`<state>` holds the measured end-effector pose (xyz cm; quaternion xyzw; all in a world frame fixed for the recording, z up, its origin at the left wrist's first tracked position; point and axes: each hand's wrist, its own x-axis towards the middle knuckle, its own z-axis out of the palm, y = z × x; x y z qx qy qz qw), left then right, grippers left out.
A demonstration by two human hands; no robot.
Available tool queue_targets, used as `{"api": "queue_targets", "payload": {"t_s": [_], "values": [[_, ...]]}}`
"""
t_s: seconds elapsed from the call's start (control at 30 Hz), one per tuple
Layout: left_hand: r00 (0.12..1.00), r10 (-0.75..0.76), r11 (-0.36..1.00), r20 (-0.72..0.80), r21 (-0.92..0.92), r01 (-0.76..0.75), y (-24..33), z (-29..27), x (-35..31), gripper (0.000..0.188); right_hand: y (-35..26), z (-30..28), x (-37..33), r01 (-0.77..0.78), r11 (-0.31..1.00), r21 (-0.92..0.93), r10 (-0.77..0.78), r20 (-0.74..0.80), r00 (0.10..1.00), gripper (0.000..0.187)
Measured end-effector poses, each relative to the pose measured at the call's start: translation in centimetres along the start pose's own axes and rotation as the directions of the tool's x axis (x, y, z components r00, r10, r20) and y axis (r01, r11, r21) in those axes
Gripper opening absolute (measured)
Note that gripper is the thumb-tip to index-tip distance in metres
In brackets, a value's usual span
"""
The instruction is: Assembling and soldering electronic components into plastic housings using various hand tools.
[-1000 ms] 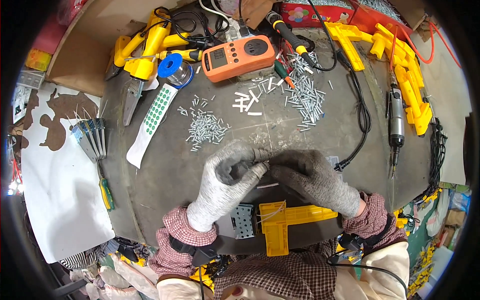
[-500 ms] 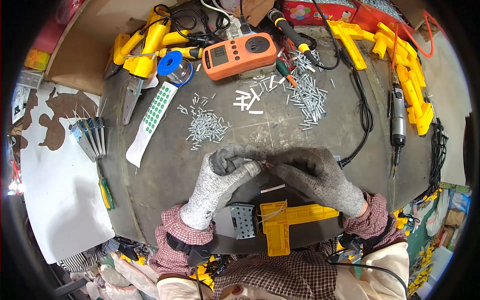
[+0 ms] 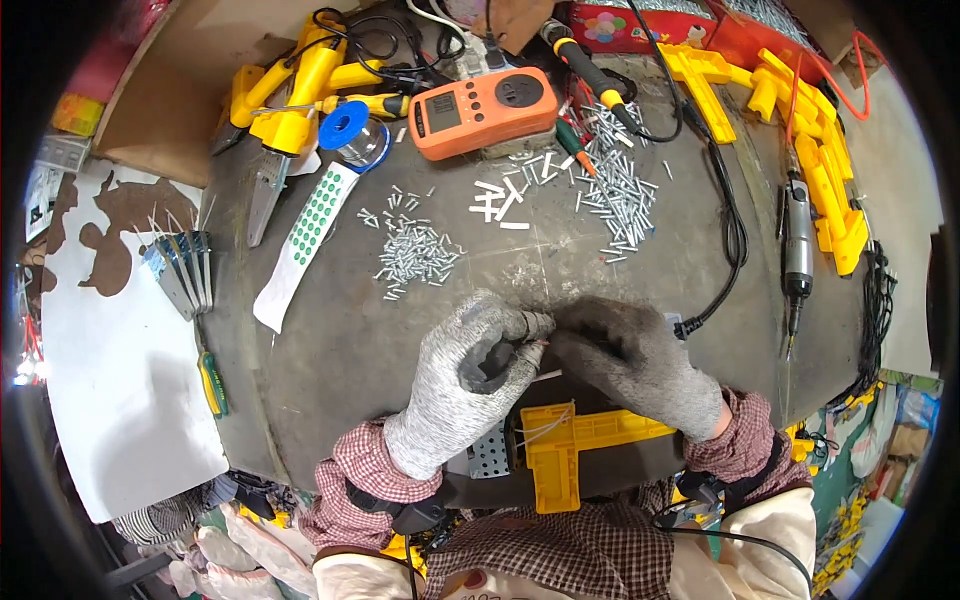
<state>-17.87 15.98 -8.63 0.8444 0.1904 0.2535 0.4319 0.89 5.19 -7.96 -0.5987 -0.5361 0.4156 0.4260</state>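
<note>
Above the near middle of the table, my left hand point(image 3: 455, 385) and my right hand point(image 3: 635, 360), both in grey gloves, meet at the fingertips. Both are closed in a pinch. Whatever lies between the fingertips is too small and too covered to name. Just below them on the table is a thin white strip point(image 3: 547, 376), partly hidden by my left hand. Nearer to me lies a yellow plastic housing point(image 3: 555, 465) with thin white wires point(image 3: 545, 428) across it. A perforated metal plate point(image 3: 490, 455) sits at its left end, partly behind my left wrist.
Beyond my hands are two piles of screws point(image 3: 415, 250) point(image 3: 622, 195) and short white tubes point(image 3: 498, 198). An orange meter point(image 3: 480, 115), a solder spool point(image 3: 352, 135) and a soldering iron point(image 3: 590, 75) lie at the back. On the right are a black cable point(image 3: 735, 230) and a grey power screwdriver point(image 3: 797, 235).
My left hand has shifted to the right and slightly toward me, covering more of the white strip and metal plate. My right hand stays almost in place, still pinched.
</note>
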Motion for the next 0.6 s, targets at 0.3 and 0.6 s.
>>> {"api": "queue_targets", "payload": {"t_s": [0.3, 0.6], "values": [[0.834, -0.535, 0.681, 0.134, -0.516, 0.52, 0.8, -0.4, -0.3, 0.019, -0.5, -0.6, 0.0, -0.136, 0.991, -0.004, 0.136, 0.008, 0.991, 0.02], [0.849, -0.498, 0.734, 0.173, -0.437, 0.52, 0.3, -0.4, -0.4, 0.028, 0.5, -0.3, -0.2, -0.017, 0.999, -0.04, 0.017, 0.005, 1.0, 0.023]]}}
